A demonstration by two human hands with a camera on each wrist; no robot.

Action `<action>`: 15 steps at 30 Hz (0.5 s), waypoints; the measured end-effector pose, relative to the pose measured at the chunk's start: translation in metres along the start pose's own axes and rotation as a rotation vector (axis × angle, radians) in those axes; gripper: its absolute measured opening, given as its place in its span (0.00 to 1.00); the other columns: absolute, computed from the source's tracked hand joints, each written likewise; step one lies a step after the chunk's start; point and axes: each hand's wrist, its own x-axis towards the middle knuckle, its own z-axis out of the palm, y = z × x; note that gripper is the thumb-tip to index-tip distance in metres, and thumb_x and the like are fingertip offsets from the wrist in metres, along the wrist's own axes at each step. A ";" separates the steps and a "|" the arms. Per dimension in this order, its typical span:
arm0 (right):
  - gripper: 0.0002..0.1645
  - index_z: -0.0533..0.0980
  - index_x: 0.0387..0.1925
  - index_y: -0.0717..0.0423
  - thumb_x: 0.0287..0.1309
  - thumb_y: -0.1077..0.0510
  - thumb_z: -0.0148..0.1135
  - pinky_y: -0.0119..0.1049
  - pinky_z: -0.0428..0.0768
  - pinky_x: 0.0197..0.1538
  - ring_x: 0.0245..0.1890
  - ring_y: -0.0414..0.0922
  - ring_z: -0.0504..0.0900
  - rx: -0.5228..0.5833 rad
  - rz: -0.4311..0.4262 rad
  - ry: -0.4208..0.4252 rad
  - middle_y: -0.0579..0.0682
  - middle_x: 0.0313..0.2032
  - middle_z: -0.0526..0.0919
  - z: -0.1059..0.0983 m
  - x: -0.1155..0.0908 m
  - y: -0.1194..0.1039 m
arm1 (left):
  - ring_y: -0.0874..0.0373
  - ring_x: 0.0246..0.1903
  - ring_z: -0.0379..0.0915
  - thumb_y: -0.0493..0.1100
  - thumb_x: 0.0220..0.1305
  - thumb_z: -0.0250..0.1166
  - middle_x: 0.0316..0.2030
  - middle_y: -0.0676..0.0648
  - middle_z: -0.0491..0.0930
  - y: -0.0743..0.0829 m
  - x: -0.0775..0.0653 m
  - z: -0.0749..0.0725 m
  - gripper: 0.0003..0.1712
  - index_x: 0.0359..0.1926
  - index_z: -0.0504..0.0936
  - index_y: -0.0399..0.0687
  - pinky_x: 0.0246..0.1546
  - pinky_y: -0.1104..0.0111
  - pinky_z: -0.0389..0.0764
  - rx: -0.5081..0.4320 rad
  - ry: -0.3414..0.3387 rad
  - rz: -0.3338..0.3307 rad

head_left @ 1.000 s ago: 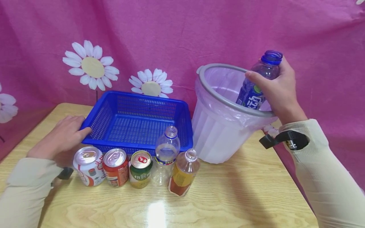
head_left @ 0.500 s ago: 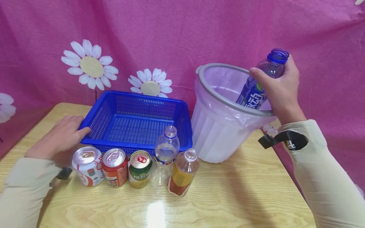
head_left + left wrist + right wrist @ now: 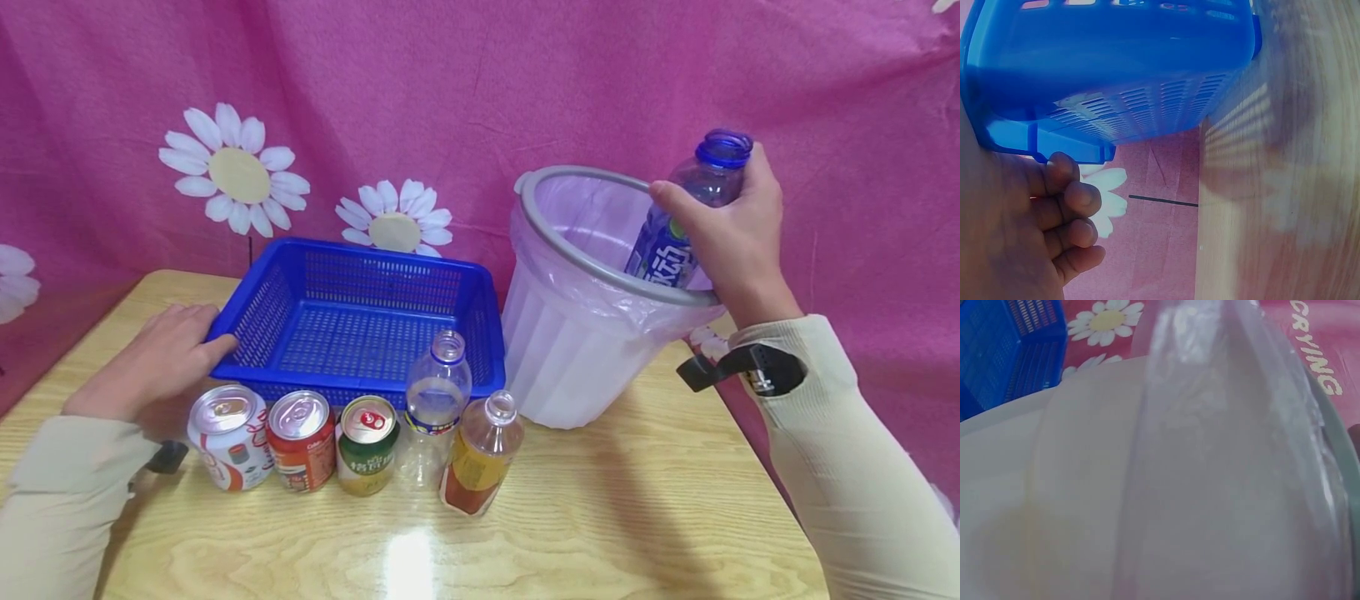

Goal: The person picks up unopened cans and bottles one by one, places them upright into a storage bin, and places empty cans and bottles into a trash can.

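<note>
Ref blue basket (image 3: 352, 279): left hand (image 3: 161, 354) on its left rim, thumb over, fingers loosely bent; right hand (image 3: 738, 229) grips blue-necked bottle (image 3: 662, 250), thumb in front, tilted in bin (image 3: 573, 354) right of basket; three cans (image 3: 302, 446), two clear bottles (image 3: 480, 467) along basket's near side

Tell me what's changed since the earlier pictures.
Little: the right hand and the blue-necked bottle it holds, partly inside the bin, shifted slightly right, then a touch back left. Nothing was newly gripped or let go. The left hand stayed at the basket, and the cans and two standing bottles stayed put.
</note>
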 end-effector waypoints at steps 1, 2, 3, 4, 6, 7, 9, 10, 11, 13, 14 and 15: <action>0.32 0.70 0.50 0.37 0.44 0.47 0.77 0.29 0.73 0.48 0.41 0.34 0.79 -0.012 0.003 0.016 0.34 0.40 0.79 0.000 0.000 0.000 | 0.39 0.43 0.70 0.50 0.69 0.51 0.39 0.34 0.80 0.000 0.000 0.000 0.22 0.44 0.74 0.31 0.44 0.46 0.67 0.000 -0.001 0.000; 0.32 0.70 0.51 0.37 0.44 0.46 0.77 0.29 0.72 0.49 0.42 0.34 0.78 -0.026 0.008 0.031 0.34 0.40 0.77 0.000 0.000 -0.001 | 0.39 0.43 0.70 0.50 0.69 0.51 0.39 0.34 0.80 0.000 0.000 0.000 0.22 0.44 0.74 0.31 0.44 0.46 0.67 -0.001 -0.002 -0.001; 0.33 0.70 0.51 0.36 0.43 0.45 0.77 0.30 0.72 0.49 0.42 0.34 0.77 -0.042 0.013 0.044 0.34 0.40 0.76 0.000 0.000 -0.001 | 0.38 0.43 0.70 0.50 0.69 0.51 0.39 0.33 0.80 0.000 0.000 0.000 0.22 0.44 0.74 0.31 0.44 0.46 0.68 0.000 0.000 0.001; 0.34 0.69 0.52 0.35 0.43 0.44 0.77 0.30 0.71 0.49 0.42 0.34 0.76 -0.066 0.019 0.050 0.33 0.40 0.75 0.000 0.000 -0.001 | 0.38 0.43 0.70 0.50 0.69 0.50 0.39 0.33 0.80 0.000 0.000 0.000 0.23 0.45 0.74 0.30 0.45 0.46 0.68 -0.001 -0.001 0.001; 0.36 0.68 0.52 0.33 0.42 0.42 0.77 0.31 0.71 0.49 0.42 0.34 0.75 -0.119 0.033 0.050 0.33 0.39 0.74 0.000 0.000 -0.001 | 0.38 0.44 0.70 0.50 0.69 0.50 0.40 0.32 0.80 0.000 0.000 0.000 0.24 0.46 0.73 0.30 0.46 0.45 0.68 -0.002 -0.004 0.000; 0.36 0.68 0.53 0.32 0.42 0.41 0.77 0.31 0.71 0.49 0.41 0.34 0.75 -0.147 0.036 0.044 0.33 0.39 0.74 0.000 0.000 -0.001 | 0.37 0.44 0.70 0.50 0.70 0.50 0.41 0.32 0.80 0.000 0.000 0.000 0.24 0.47 0.73 0.29 0.46 0.44 0.67 -0.002 -0.004 0.000; 0.37 0.67 0.54 0.31 0.42 0.39 0.76 0.33 0.74 0.50 0.42 0.36 0.76 -0.203 0.038 0.014 0.34 0.41 0.76 0.000 0.001 0.000 | 0.37 0.45 0.70 0.50 0.70 0.50 0.41 0.32 0.80 0.000 0.000 0.000 0.24 0.47 0.73 0.29 0.46 0.44 0.67 -0.003 0.000 0.003; 0.38 0.67 0.54 0.31 0.42 0.37 0.75 0.35 0.74 0.50 0.43 0.37 0.77 -0.241 0.035 0.001 0.35 0.42 0.77 0.000 0.001 0.000 | 0.37 0.45 0.70 0.50 0.69 0.50 0.41 0.32 0.80 0.000 0.000 0.000 0.24 0.47 0.73 0.29 0.46 0.44 0.67 -0.004 0.000 0.003; 0.38 0.66 0.54 0.30 0.42 0.36 0.75 0.37 0.76 0.51 0.44 0.39 0.78 -0.272 0.034 -0.014 0.38 0.43 0.78 0.001 0.001 0.001 | 0.37 0.45 0.70 0.49 0.69 0.50 0.41 0.32 0.80 0.000 0.000 0.000 0.24 0.47 0.73 0.29 0.46 0.44 0.67 -0.005 0.003 0.005; 0.39 0.66 0.55 0.30 0.41 0.34 0.74 0.42 0.77 0.54 0.46 0.42 0.79 -0.324 0.028 -0.049 0.42 0.46 0.79 0.002 0.001 0.002 | 0.37 0.45 0.70 0.49 0.69 0.50 0.40 0.32 0.80 0.000 0.000 0.000 0.23 0.46 0.73 0.29 0.46 0.44 0.67 -0.006 0.006 0.006; 0.39 0.66 0.56 0.31 0.42 0.34 0.74 0.45 0.77 0.55 0.47 0.43 0.80 -0.343 0.026 -0.067 0.44 0.48 0.80 0.002 0.001 0.002 | 0.36 0.45 0.70 0.49 0.69 0.51 0.40 0.32 0.80 0.000 -0.001 0.000 0.23 0.46 0.73 0.29 0.46 0.44 0.67 -0.007 0.008 0.006; 0.40 0.66 0.56 0.31 0.41 0.33 0.74 0.46 0.77 0.55 0.47 0.45 0.80 -0.363 0.023 -0.082 0.45 0.48 0.80 0.002 0.001 0.002 | 0.36 0.45 0.70 0.49 0.69 0.51 0.41 0.32 0.80 0.000 -0.001 0.000 0.23 0.46 0.73 0.29 0.46 0.44 0.67 -0.008 0.006 0.006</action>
